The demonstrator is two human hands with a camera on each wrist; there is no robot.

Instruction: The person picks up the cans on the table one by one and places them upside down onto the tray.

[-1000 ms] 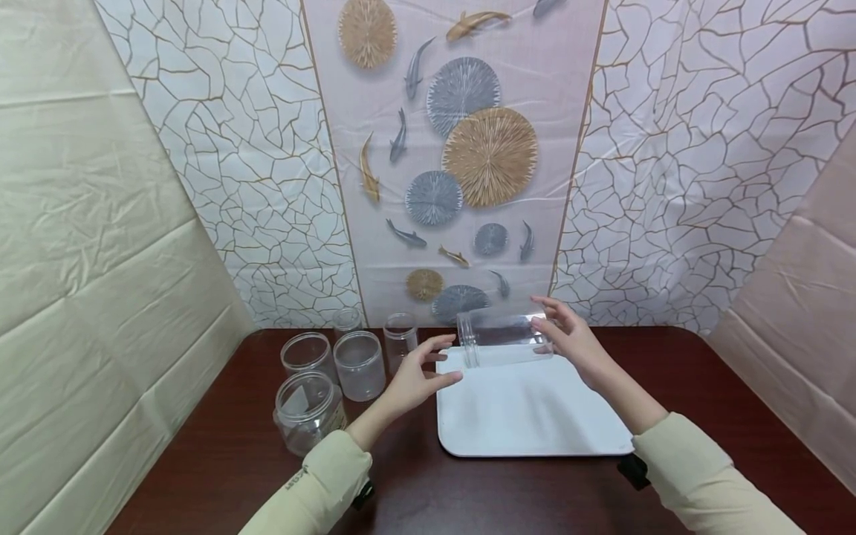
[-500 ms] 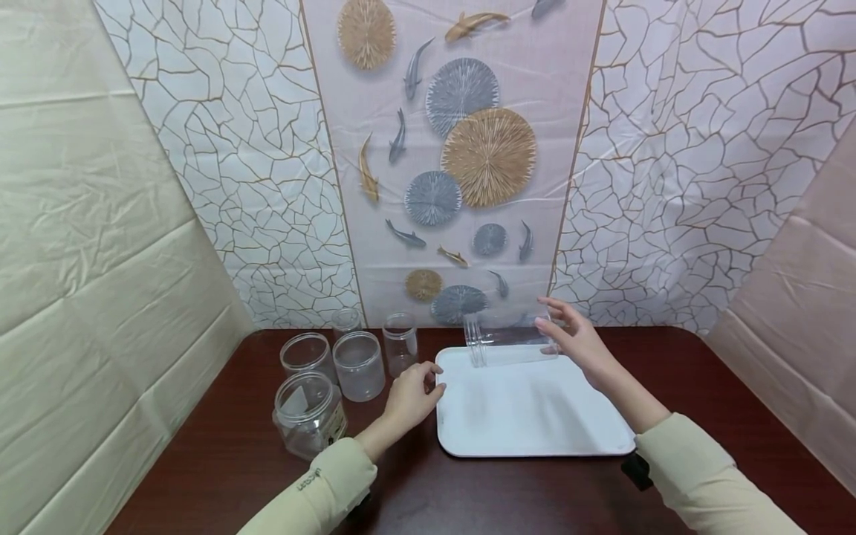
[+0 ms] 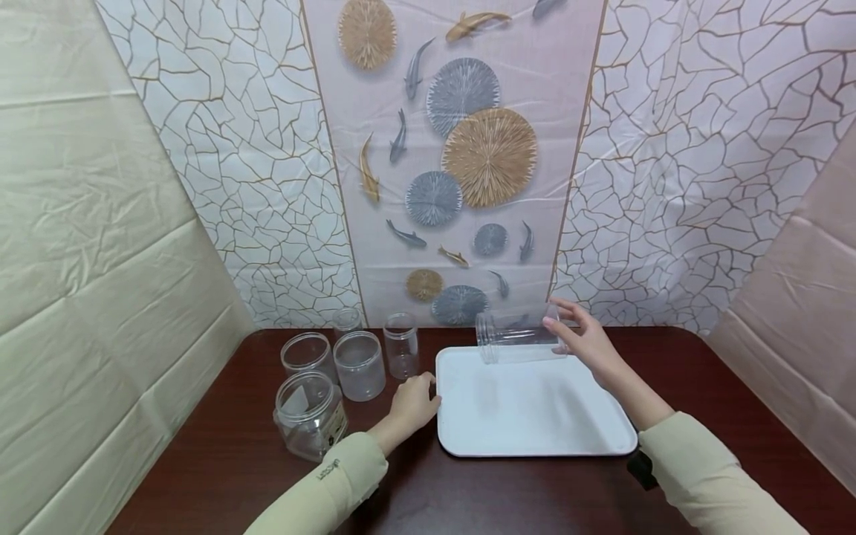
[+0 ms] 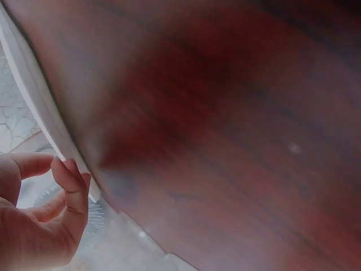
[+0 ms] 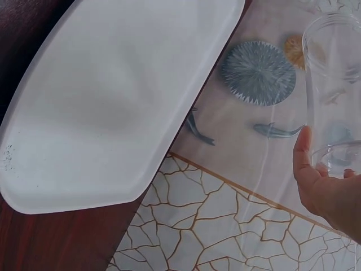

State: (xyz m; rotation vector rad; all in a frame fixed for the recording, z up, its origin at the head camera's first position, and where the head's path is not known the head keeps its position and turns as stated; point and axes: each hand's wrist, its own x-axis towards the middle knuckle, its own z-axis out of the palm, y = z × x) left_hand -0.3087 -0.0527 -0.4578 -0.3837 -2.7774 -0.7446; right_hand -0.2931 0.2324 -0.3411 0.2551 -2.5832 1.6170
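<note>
My right hand (image 3: 588, 343) holds a clear cylindrical jar (image 3: 518, 336) by its base end. The jar lies sideways above the back of the white tray (image 3: 535, 416), its ridged mouth pointing left. In the right wrist view, the thumb and fingers sit around the base of the transparent jar (image 5: 333, 101). My left hand (image 3: 413, 403) is at the tray's left edge. In the left wrist view, the curled fingers and thumb of the left hand (image 4: 51, 214) pinch the rim of the tray (image 4: 39, 96).
Several clear open jars stand upright on the dark wooden table (image 3: 221, 438) to the left, among them a wide labelled jar (image 3: 310, 416), a frosted-looking jar (image 3: 360, 368) and a narrow jar (image 3: 401, 348). A patterned cloth (image 3: 455, 186) hangs behind the table.
My left hand has come down from beside the jar's mouth to the tray's left edge, curling its fingers there. The right hand has carried the jar a little to the right.
</note>
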